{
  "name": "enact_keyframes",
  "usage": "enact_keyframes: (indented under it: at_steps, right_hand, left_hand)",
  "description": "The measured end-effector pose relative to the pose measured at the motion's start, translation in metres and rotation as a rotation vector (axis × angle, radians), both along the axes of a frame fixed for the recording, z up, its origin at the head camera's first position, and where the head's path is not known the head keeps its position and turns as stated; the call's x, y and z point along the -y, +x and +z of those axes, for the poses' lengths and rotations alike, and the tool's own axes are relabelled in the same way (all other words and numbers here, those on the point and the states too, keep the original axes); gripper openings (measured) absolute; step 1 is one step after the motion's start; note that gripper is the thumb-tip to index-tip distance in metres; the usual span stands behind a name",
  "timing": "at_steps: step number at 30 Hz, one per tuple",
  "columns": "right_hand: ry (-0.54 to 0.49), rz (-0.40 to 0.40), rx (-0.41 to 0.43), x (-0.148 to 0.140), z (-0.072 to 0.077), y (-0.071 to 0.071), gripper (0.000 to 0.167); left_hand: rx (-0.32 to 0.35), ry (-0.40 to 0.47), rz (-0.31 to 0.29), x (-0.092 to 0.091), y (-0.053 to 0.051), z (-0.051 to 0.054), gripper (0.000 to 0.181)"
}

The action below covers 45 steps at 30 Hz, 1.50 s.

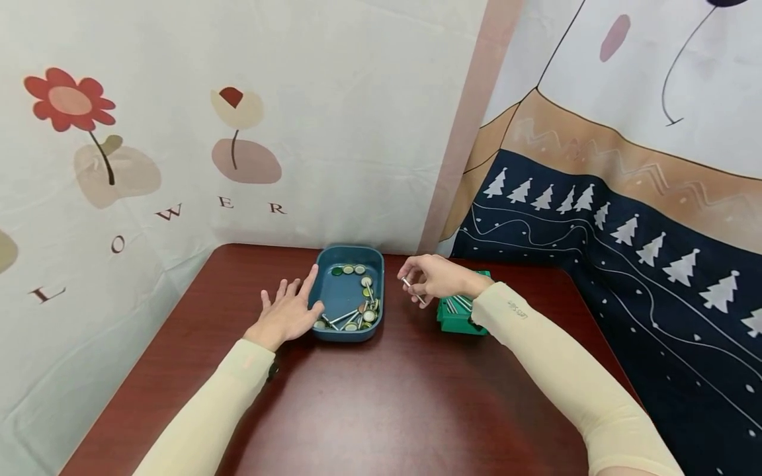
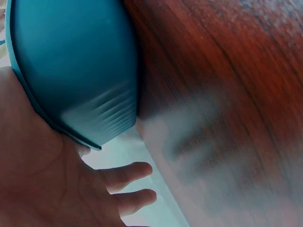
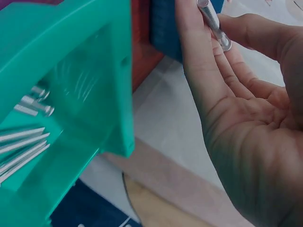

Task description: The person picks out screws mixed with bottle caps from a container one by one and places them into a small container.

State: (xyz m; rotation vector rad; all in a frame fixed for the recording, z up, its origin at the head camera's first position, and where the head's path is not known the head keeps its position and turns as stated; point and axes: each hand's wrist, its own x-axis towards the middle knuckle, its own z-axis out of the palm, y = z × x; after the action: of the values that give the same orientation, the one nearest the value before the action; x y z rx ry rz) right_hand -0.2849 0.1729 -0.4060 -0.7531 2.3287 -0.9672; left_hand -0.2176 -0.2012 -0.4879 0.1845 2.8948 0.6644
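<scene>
My left hand (image 1: 286, 317) lies with straight, spread fingers against the left rim of a blue tray (image 1: 345, 336). In the tray are several round caps (image 1: 348, 270) and long metal pieces (image 1: 351, 316), mostly heaped at its near right corner. Between thumb and fingertips, my right hand (image 1: 437, 274) pinches a small silver bolt (image 3: 215, 26), held above the table right of the tray. Under the right wrist is a green bin (image 1: 461, 324), partly hidden by the sleeve. It holds long, thin metal rods (image 3: 23, 146) and short screws (image 3: 35, 105).
Both containers stand on a dark red-brown wooden table (image 1: 393, 396). A pale printed cloth (image 1: 357, 132) hangs behind it, and a navy cloth with white trees (image 1: 595, 238) hangs at the right.
</scene>
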Motion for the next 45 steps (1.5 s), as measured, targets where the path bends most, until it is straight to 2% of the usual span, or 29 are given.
enact_keyframes:
  at_steps: [13,19,24,34,45]
  right_hand:
    - [0.001,-0.094,0.009,-0.040,0.000,0.000,0.032]
    - [0.009,-0.122,-0.014,-0.055,0.005,-0.002,0.033]
    - [0.037,-0.146,-0.025,-0.067,0.004,-0.004,0.033]
    - [0.161,-0.181,-0.083,-0.085,-0.003,-0.007,0.033]
    - [0.290,-0.162,-0.140,-0.089,-0.012,-0.010,0.034]
  left_hand:
    - [-0.007,0.007,-0.005,0.000,-0.001,-0.001,0.088]
    - [-0.013,0.005,-0.004,0.000,-0.001,0.000,0.088]
    - [-0.014,-0.002,-0.003,-0.001,-0.001,-0.001,0.088]
    - [-0.064,-0.013,-0.003,-0.002,0.001,-0.002,0.086]
    - [-0.152,-0.058,-0.057,-0.002,-0.005,-0.007,0.086]
